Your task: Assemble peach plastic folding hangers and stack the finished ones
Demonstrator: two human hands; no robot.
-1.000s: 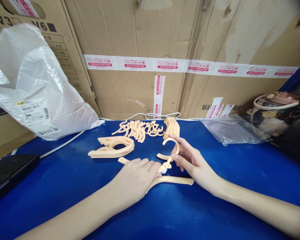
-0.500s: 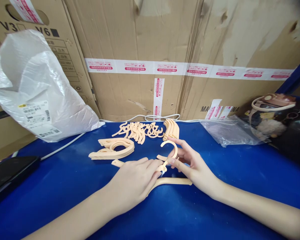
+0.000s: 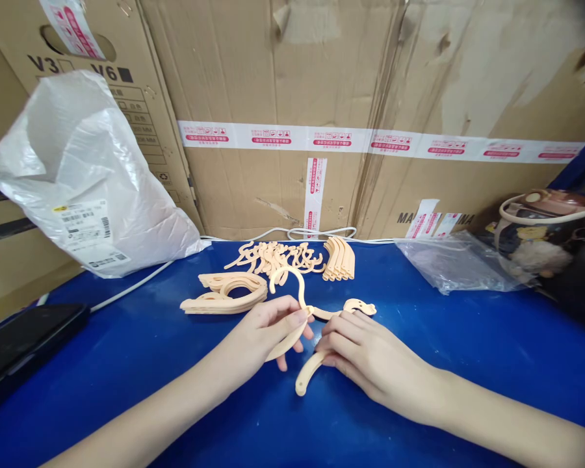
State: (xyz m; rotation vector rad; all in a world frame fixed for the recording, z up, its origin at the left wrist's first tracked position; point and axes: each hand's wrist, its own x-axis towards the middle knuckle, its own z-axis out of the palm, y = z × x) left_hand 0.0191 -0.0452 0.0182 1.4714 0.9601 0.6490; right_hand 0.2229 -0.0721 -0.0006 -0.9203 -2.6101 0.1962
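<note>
My left hand pinches a cream plastic hanger hook near its base. The hook's open curve points up, and a curved arm piece joined or held with it runs down under the fingers. In my right hand is a curved hanger arm, its holed end jutting toward the left. Just behind that hand lies another cream hanger piece, partly covered by the fingers. Beyond the hands are stacked hanger pieces, a heap of loose hooks and a neat row of curved arms.
Left of the blue table are a white plastic bag and a dark phone-like device. A clear plastic bag and a brown-lidded container sit at right. A white cable runs along the back, before cardboard boxes.
The hook has passed from my right hand to my left and moved left. My right hand has come down and now grips the curved arm. The view has shifted slightly.
</note>
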